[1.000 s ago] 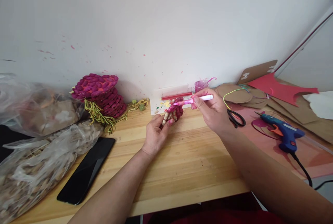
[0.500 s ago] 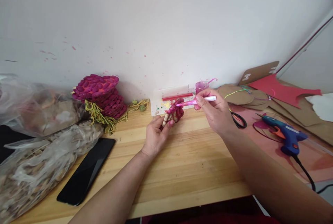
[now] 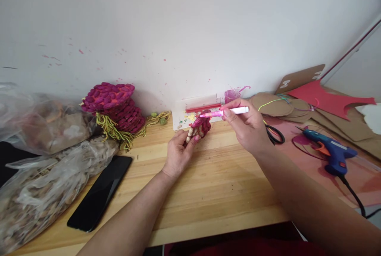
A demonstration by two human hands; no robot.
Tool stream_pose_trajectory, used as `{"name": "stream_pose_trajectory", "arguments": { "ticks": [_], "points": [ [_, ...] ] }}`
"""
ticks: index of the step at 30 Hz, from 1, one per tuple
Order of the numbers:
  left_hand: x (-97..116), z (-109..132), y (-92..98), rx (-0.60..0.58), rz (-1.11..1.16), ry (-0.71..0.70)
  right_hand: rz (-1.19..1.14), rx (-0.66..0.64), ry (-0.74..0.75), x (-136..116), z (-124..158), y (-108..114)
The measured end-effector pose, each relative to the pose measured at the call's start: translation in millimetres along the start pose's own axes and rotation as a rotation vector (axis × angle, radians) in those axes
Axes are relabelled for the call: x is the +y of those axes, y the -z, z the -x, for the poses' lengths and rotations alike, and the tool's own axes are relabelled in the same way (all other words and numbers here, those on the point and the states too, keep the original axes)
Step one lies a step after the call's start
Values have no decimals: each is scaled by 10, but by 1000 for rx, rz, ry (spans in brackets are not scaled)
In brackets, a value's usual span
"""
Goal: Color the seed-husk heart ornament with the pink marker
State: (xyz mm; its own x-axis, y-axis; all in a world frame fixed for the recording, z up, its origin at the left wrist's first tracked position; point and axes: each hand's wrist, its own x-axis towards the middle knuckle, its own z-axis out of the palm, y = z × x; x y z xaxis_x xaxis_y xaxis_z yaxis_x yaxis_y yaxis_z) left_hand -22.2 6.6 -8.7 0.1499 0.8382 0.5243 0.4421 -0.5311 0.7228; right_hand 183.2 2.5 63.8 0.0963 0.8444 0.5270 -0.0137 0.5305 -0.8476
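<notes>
gripping shell piece (image 3: 199,128) in left hand (image 3: 178,153), right hand (image 3: 248,127) angling brush (image 3: 222,112)

Two hands (image 3: 178,154), one brush (image 3: 224,112), one phone (image 3: 101,192), one glue gun (image 3: 330,151), two bags (image 3: 44,186).

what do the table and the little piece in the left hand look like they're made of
The table looks like pale jointed wood with a smooth finish: plank seams and grain show. The small piece in the left hand seems built from shell-like bits, partly bare tan, partly painted magenta; the exact material is unclear.
</notes>
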Motion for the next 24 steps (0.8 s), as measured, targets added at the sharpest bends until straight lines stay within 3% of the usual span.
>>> {"name": "stream_pose_trajectory", "arguments": {
  "ticks": [20, 24],
  "points": [
    [-19, -4, 1, 4, -3, 51, 95, -24, -21, 59, -9, 36],
    [-27, 3, -2, -6, -2, 49, -8, -10, -48, 90, -35, 41]
  ]
}}
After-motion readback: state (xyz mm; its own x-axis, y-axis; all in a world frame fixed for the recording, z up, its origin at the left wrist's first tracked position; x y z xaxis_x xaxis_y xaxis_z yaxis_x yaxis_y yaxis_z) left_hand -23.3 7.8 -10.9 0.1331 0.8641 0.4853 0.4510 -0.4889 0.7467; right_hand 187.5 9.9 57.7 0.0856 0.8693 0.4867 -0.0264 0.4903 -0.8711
